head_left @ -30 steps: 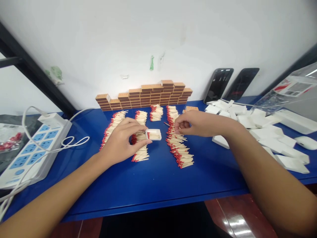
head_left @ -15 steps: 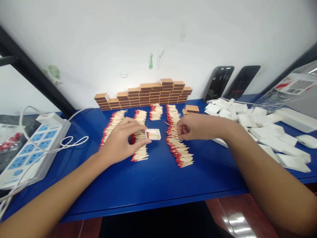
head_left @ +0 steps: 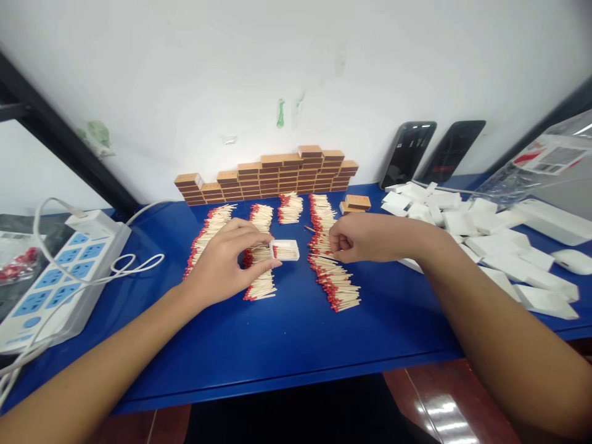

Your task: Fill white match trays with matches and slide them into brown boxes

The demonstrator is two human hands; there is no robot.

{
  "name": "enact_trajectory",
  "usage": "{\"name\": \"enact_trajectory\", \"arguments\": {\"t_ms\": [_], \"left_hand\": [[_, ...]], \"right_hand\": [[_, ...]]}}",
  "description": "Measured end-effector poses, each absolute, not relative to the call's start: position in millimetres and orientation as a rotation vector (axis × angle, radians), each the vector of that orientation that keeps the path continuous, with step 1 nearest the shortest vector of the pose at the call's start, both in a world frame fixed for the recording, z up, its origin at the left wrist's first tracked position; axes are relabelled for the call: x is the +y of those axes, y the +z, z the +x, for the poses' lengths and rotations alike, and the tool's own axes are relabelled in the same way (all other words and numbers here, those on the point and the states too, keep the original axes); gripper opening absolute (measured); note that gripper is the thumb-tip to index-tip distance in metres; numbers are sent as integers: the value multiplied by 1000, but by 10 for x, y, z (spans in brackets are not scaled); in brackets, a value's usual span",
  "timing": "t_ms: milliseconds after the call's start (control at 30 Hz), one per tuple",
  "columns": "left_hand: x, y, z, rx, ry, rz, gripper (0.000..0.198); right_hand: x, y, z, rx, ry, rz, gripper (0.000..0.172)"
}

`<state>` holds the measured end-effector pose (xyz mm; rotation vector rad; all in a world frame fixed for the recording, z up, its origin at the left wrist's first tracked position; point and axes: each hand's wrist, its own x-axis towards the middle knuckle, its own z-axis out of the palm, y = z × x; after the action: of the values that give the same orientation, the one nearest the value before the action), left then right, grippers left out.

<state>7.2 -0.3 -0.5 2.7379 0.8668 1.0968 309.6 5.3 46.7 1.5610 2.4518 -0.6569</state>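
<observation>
My left hand (head_left: 231, 256) pinches a small white matchbox tray (head_left: 290, 243) between thumb and fingers. Some red-tipped matches lie inside the tray, which is held over the blue table. My right hand (head_left: 349, 239) is closed, its fingertips pinched at the stick ends in the right-hand row of matches (head_left: 340, 287); how many it grips is hidden. Beneath and beside my left hand run two more match rows, the middle one (head_left: 261, 287) and the left one (head_left: 210, 228). A short match pile (head_left: 290, 209) lies farther back.
Closed matchboxes (head_left: 277, 182) are stacked along the wall, with two or so more (head_left: 358, 202) behind my right hand. White empty trays (head_left: 504, 243) are heaped at right, near two phones (head_left: 409, 154). At left sit a power strip (head_left: 60, 277) and cables.
Both hands stay almost in place, the right one still pinched at the match row. The whole view has shifted very slightly.
</observation>
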Motion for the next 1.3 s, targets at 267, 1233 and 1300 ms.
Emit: {"name": "enact_trajectory", "arguments": {"t_ms": [267, 1233, 1300], "left_hand": [[-13, -6, 69, 872, 1091, 2734, 33], [-6, -14, 67, 867, 1084, 2726, 32], [-4, -12, 70, 870, 1082, 2723, 33]], "right_hand": [[35, 559, 3139, 2553, -715, 1567, 15], [110, 501, 3209, 2488, -598, 1593, 8], [113, 497, 3204, 2476, -614, 1575, 7]]}}
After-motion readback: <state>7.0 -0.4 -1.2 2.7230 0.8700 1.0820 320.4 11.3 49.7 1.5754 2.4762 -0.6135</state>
